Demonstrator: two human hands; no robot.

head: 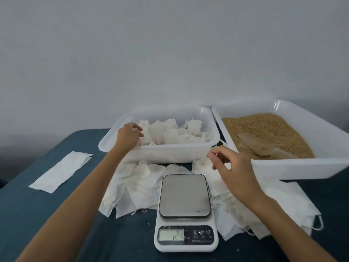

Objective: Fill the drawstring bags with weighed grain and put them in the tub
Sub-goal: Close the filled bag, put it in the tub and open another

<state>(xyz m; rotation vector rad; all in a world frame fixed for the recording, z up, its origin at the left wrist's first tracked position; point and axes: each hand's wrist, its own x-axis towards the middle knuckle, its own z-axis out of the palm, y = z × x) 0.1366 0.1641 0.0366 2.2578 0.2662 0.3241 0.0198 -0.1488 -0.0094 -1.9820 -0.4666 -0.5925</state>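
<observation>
In the head view, filled bags [170, 132] are seen packed in the tub [160, 152] at the worktop's [37, 214] back edge, the left hand [128, 136] resting on one with fingers curled against it; whether it is pinched cannot be told. The right hand [229, 163] hangs loosely curled and holding nothing over the flat empty bags [136, 186] around the scale [185, 210]. The thin, limp bags are judged light and best pinched at the drawstring neck, since loose grain [264, 127] would spill.
</observation>
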